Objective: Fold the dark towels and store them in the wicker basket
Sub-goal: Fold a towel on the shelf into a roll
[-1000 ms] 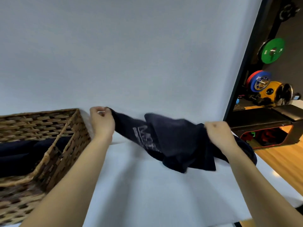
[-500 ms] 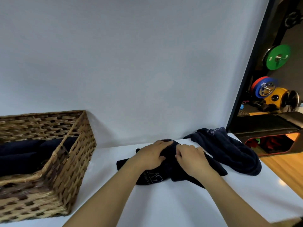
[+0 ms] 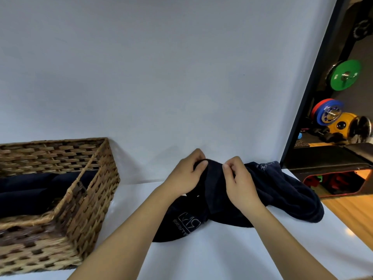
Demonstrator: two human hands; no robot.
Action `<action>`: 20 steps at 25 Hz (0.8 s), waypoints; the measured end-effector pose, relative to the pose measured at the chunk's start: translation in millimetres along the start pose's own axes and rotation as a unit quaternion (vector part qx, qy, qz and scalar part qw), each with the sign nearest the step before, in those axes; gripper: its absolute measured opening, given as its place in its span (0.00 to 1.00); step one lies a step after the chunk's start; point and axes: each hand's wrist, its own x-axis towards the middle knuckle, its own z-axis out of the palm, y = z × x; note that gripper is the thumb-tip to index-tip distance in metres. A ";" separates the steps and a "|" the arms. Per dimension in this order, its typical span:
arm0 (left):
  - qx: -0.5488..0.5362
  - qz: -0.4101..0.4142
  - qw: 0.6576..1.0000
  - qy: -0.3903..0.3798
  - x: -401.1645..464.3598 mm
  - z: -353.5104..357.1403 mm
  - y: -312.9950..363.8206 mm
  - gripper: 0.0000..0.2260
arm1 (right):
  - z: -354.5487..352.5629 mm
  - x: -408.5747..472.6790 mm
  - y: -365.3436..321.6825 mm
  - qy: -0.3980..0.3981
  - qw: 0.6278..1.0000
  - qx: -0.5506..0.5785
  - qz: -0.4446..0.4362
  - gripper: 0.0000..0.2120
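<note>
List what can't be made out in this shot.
Head view only:
- Wicker basket: left part cut off by the frame edge; count of dark towels inside unclear.
- Towel under both hands: fold state hidden by left hand and right hand.
- Towel print: too small to read.

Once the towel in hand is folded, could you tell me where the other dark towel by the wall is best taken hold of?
I would take the crumpled towel at its raised edge near the wall, beside the pale logo, coming from above with the right hand. That edge stands clear of the white table, while the lower part lies flat and partly under the towel being folded.
</note>
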 end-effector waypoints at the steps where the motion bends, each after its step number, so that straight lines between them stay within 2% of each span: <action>1: -0.006 0.014 1.000 0.006 2.2 -3.0 8.1 0.06 | -0.7 0.1 -2.1 -0.008 1.000 0.009 -0.007 0.07; 4: -0.045 0.018 0.998 0.034 7.3 -12.1 23.2 0.06 | -1.5 -3.0 0.7 -0.085 0.994 -0.064 0.002 0.17; 7: -0.115 -0.049 0.992 -0.007 9.4 -34.2 26.0 0.09 | -6.7 -1.4 23.5 -0.061 0.988 -0.143 0.013 0.11; 9: -0.087 -0.086 0.991 -0.055 7.8 -48.4 22.0 0.09 | -13.9 1.5 37.6 -0.051 0.989 -0.126 0.054 0.13; 10: -0.064 -0.085 0.993 -0.051 7.2 -52.0 19.0 0.09 | -16.6 2.6 42.0 -0.050 0.991 -0.108 0.064 0.13; 13: -0.058 -0.045 0.996 0.052 9.7 -51.5 15.2 0.08 | -20.6 7.1 36.1 -0.011 0.998 -0.042 0.040 0.10; 15: -0.065 -0.039 0.993 0.094 13.7 -51.1 17.3 0.07 | -21.7 13.7 23.0 0.024 0.999 0.016 0.018 0.08; 17: -0.078 -0.042 0.993 0.082 15.4 -52.9 18.9 0.08 | -24.2 19.6 14.0 0.035 0.999 0.038 0.006 0.09; 20: -0.099 -0.048 0.992 0.066 13.1 -56.4 21.0 0.08 | -31.3 22.2 9.1 0.034 0.999 0.000 -0.021 0.11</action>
